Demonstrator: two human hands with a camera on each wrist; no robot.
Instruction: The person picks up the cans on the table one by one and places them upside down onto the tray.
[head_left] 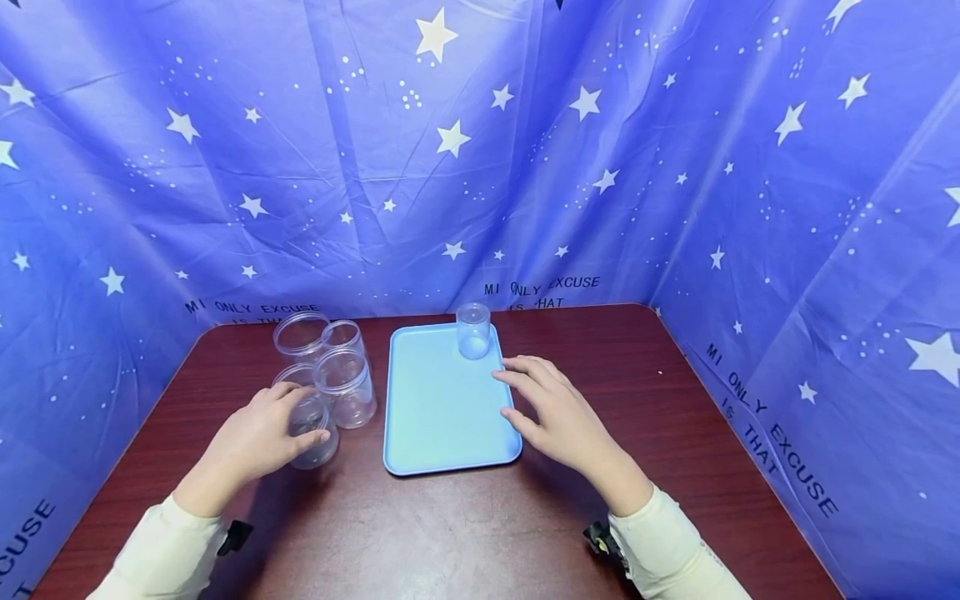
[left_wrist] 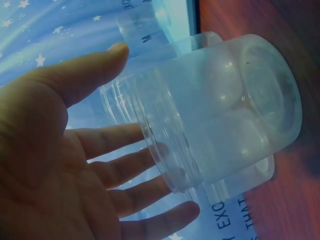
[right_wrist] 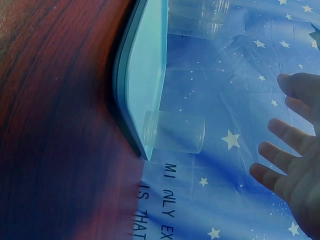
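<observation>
There are five clear jars (head_left: 354, 407), one blue tray (head_left: 442, 408), one table (head_left: 427, 533) and two hands (head_left: 258, 437).

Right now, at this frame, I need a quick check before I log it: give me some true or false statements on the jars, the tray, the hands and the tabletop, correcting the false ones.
1. One clear plastic jar stands on the light blue tray. True.
2. That jar is at the tray's near left corner. False: it is by the far right corner.
3. Other clear plastic jars stand to the left of the tray. True.
4. The left hand is at the jars left of the tray. True.
5. The right hand grips a jar. False: it holds nothing.
6. The tabletop is plain white. False: it is dark reddish brown.
</observation>
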